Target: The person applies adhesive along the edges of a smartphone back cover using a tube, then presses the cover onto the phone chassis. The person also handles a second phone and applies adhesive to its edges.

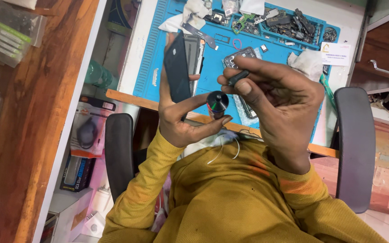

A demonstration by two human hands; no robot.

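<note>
Two bare hands are raised over the lap, close together. The left hand point(181, 119) is curled around a dark phone point(177, 67), which stands upright on edge with its plain back showing; the thumb rests on the phone's right edge, and the lower fingers stretch out beneath a small black cylindrical bottle point(217, 102), whose round top shows a green and red glint. The right hand point(278, 101), just beside the left, is nearly shut, thumb and forefinger pinching a small black cap point(238, 77) right above that bottle. Whether the bottle rests on the left fingertips or hangs from the right hand, I cannot tell.

Beyond both hands lies a blue work mat point(212, 72) on a white desk. Behind the right hand's fingertips sits an opened phone frame point(239, 55), partly hidden. Farther off, past both hands, the mat's tray compartments hold dark loose phone parts point(289, 24), with crumpled white tissues point(190, 15) behind the left hand and another tissue point(309, 62) behind the right.

Below the hands are the mustard yellow sleeves point(230, 198) and a thin white cable point(223, 150). Black chair armrests point(119, 153) flank both arms. Far to the left of the left hand runs a wooden shelf point(32, 117), with boxes point(86, 135) below.
</note>
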